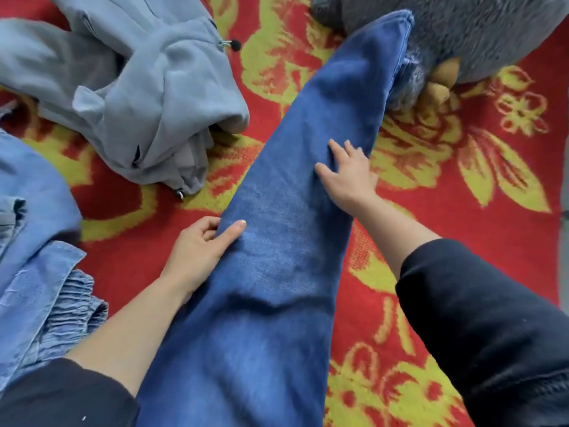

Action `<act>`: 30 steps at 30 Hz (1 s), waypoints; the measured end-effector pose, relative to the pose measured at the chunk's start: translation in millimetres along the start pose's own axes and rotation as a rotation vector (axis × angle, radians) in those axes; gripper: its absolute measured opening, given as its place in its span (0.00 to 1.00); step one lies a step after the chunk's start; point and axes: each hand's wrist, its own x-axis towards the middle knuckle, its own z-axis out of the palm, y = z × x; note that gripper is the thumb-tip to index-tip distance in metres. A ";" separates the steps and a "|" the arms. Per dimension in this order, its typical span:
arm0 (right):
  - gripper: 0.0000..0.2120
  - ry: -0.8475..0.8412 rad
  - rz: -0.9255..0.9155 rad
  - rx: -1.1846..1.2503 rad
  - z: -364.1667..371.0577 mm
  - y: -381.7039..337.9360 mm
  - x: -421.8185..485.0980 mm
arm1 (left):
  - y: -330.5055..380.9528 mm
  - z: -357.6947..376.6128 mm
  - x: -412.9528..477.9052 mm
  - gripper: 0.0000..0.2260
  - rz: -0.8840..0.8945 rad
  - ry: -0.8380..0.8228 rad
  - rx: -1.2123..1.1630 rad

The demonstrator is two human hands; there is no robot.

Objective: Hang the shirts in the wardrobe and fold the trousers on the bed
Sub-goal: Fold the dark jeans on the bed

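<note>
Dark blue jeans (295, 229) lie stretched out lengthwise on the red and yellow flowered bedspread (462, 211), legs laid together and pointing away from me, hem at the top. My left hand (200, 251) pinches the left edge of the jeans at mid-leg, thumb on top and fingers curled under the fabric. My right hand (348, 174) lies flat on the right side of the jeans farther up, fingers spread, pressing on the cloth. Both forearms are bare below dark sleeves.
A crumpled grey hooded garment (144, 97) with drawcords lies at the upper left. Light blue denim clothing (34, 241) with an elastic band is piled at the left edge. A grey plush toy (468, 41) with tan feet sits at the top right, touching the jeans' hem.
</note>
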 end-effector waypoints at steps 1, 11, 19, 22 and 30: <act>0.28 0.009 0.025 0.024 4.7 2.1 -6.5 | -0.7 1.2 -2.1 0.08 0.008 -0.023 -0.004; 0.35 -0.087 0.044 0.062 70.3 29.0 -136.5 | -7.9 -9.3 -16.0 0.15 0.006 -0.123 0.161; 0.50 -0.043 0.108 0.238 106.7 47.0 -257.5 | -47.2 -44.2 -80.0 0.09 -0.001 0.091 0.579; 0.48 0.028 0.254 0.399 122.6 44.2 -310.2 | -71.6 -57.8 -119.8 0.10 0.002 0.100 0.614; 0.15 -0.002 0.627 0.894 177.6 28.4 -436.9 | -150.0 -106.8 -220.1 0.13 -0.139 0.121 0.668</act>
